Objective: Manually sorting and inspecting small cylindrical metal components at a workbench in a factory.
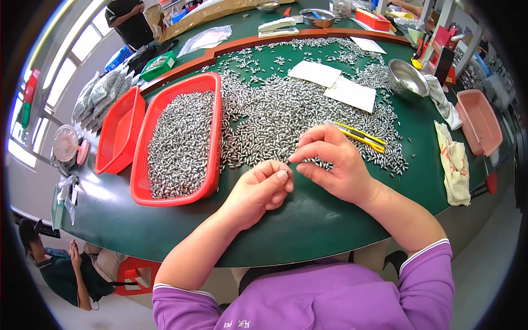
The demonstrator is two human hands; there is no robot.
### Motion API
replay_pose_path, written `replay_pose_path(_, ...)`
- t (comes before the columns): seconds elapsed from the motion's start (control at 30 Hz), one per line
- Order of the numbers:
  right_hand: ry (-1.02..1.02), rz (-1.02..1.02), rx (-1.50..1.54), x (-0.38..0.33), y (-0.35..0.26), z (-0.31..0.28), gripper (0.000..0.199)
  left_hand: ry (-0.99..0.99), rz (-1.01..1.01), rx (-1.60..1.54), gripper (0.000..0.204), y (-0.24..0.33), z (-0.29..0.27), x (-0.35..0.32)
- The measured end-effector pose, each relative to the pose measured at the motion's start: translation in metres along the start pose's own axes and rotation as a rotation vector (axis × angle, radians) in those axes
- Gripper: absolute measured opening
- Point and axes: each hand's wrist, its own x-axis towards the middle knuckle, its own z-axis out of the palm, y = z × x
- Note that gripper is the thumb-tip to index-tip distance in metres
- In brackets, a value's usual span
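My left hand (263,188) is closed in a pinch, thumb pressed against the bent fingers. A tiny dark speck shows at its thumb tip, too small to name. Close to its fingertips hovers my right hand (338,168), thumb and index finger slightly apart with nothing visible between them. Beyond both hands spreads a wide layer of small silver, bullet-shaped metal pieces (269,118). A yellow-handled tool (360,135), perhaps tweezers, lies on them past my right hand. To the left, a red plastic basket (217,132) is filled with the same kind of pieces.
Two white cards (352,94) rest on the pieces. An emptier red basket (118,132) and a pink fan (69,144) stand left. Right are a metal bowl (408,77), a cloth (453,165) and a pink basket (478,121). A wooden strip (242,43) edges the green table.
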Motion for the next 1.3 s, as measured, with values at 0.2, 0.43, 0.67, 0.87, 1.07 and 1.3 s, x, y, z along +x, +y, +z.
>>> replay_pose_path(0.2, -0.049, -0.079, -0.071, -0.001, -0.002, -0.001, 0.019, -0.003, 0.008, -0.033, 0.015, -0.001, -0.001, 0.001)
replay_pose_path(0.43, -0.053, -0.093, -0.092, 0.0, -0.002, 0.001, 0.019, -0.002, 0.036, 0.01, 0.014, -0.002, -0.002, 0.0)
replay_pose_path(0.67, -0.016, -0.098, -0.354, 0.001, 0.002, -0.004, 0.019, -0.002, 0.054, -0.051, 0.013, -0.002, -0.002, 0.0)
replay_pose_path(0.87, 0.022, 0.077, -0.449, 0.001, 0.013, -0.011, 0.019, 0.067, 0.105, -0.072, 0.012, 0.001, -0.005, 0.002)
replay_pose_path(1.07, -0.056, 0.07, -0.43, -0.006, 0.013, -0.004, 0.011, 0.121, 0.086, -0.133, 0.015, 0.0, -0.006, 0.005)
replay_pose_path(1.3, -0.154, 0.067, -0.449, -0.01, 0.017, 0.005, 0.012, 0.088, 0.044, -0.101, 0.012, 0.0, -0.007, 0.002)
